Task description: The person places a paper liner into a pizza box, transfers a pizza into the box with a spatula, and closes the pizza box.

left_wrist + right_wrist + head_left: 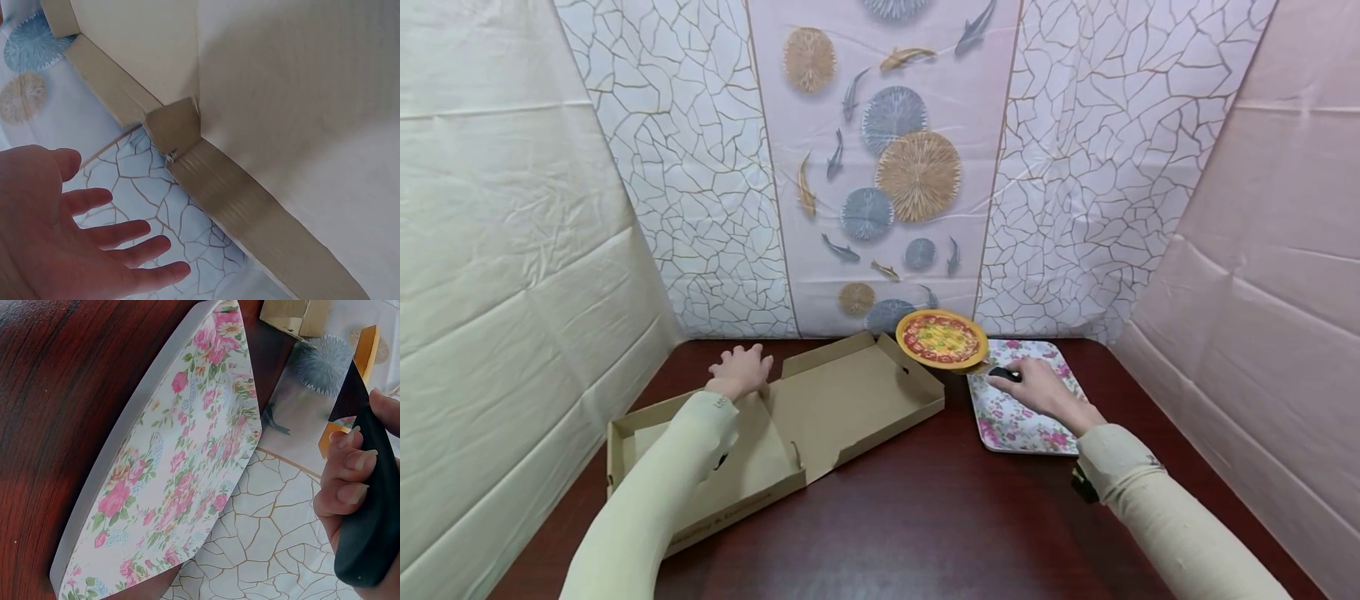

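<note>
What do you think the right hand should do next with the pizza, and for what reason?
Probably the right hand should carry the pizza leftward toward the cardboard box: the pizza seems to rest on the black-handled tool which that hand grips, the box lies open, and the left hand is near it, holding nothing.

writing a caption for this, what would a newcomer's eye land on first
Probably the bright pizza toward the back of the table, on a black-handled server gripped by the fingers of the right hand. Next, the open cardboard box to its left, with the left hand spread near its far edge. Then the flowered board on the right.
</note>
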`<control>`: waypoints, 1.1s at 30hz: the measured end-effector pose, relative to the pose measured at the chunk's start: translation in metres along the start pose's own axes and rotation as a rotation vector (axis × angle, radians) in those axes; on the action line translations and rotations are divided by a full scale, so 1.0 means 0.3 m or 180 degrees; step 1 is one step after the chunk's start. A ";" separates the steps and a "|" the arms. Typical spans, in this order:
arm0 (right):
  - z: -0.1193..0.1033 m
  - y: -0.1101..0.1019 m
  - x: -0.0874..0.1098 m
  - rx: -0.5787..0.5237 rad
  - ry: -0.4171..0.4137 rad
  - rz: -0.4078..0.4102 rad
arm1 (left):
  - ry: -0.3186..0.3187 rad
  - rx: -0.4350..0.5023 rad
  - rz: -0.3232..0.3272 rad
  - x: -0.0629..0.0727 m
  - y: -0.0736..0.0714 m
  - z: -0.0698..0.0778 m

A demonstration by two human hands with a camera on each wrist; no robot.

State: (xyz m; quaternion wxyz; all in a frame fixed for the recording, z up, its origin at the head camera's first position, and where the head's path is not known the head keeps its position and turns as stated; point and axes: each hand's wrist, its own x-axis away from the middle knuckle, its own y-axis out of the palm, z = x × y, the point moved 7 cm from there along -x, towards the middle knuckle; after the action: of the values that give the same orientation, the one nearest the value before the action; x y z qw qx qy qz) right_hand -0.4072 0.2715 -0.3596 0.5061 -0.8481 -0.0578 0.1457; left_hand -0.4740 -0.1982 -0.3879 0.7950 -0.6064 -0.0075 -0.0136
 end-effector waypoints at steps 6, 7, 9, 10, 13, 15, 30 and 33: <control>-0.008 0.006 -0.012 -0.0020 -0.0009 -0.0035 | -0.0064 0.0025 -0.0051 0.013 -0.022 -0.035; -0.011 0.005 -0.013 -0.0020 -0.0014 -0.0031 | -0.0080 0.0025 -0.0066 0.014 -0.024 -0.041; -0.017 0.006 -0.013 -0.0019 -0.0020 -0.0028 | -0.0105 0.0034 -0.0088 0.014 -0.023 -0.053; -0.018 0.006 -0.014 -0.0019 -0.0020 -0.0026 | -0.0114 0.0040 -0.0099 0.015 -0.023 -0.059; -0.020 0.007 -0.015 -0.0021 -0.0019 -0.0017 | -0.0141 0.0037 -0.0119 0.015 -0.019 -0.074; -0.021 0.008 -0.016 -0.0021 -0.0023 -0.0012 | -0.0158 0.0009 -0.0128 0.016 -0.017 -0.085; -0.013 0.024 -0.016 -0.0097 0.0017 -0.0110 | -0.0315 -0.0077 -0.0173 0.029 -0.011 -0.141; -0.014 0.026 -0.018 -0.0108 0.0014 -0.0135 | -0.0344 -0.0087 -0.0208 0.035 -0.009 -0.150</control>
State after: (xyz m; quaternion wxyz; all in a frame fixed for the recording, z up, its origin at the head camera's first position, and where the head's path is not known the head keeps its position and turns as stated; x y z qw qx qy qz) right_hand -0.4115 0.2627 -0.3636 0.4947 -0.8555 -0.0771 0.1320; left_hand -0.4638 -0.2426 -0.3969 0.7843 -0.6164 -0.0701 -0.0069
